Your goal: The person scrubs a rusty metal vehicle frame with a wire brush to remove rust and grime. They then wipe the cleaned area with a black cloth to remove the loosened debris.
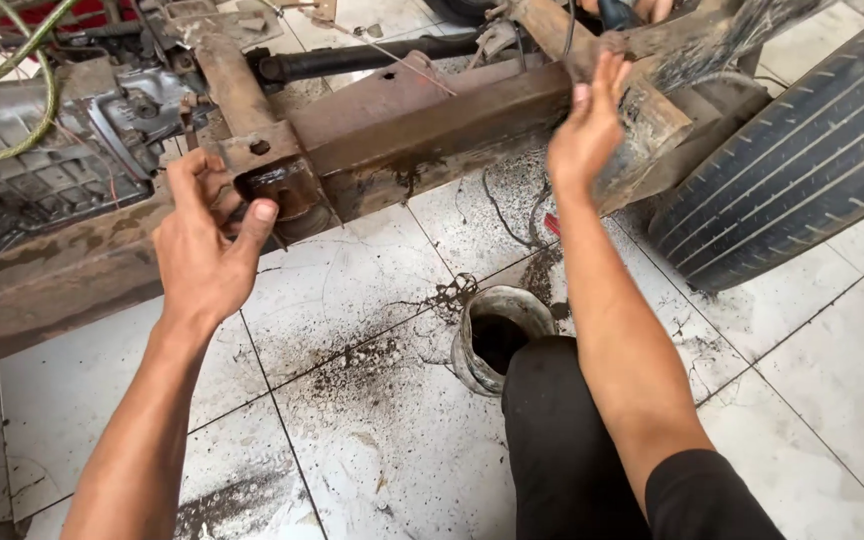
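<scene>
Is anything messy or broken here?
Yes. Dark gritty dirt is scattered over the white floor tiles, thickest beside the grimy metal can. Several tiles are cracked. The metal frame is brown with rust, with dark stains running down. Both hands, left hand and right hand, are open and empty.

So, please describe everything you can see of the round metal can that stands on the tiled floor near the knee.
The metal can is a short, round tin, grey and badly soiled, with a dented, bent rim. It stands roughly upright on the white tiled floor, open at the top; its inside looks dark, and the contents cannot be made out. Black grit and stains lie around it. The person's knee in black cloth overlaps its near side; whether they touch cannot be told. Neither hand touches it.
</scene>
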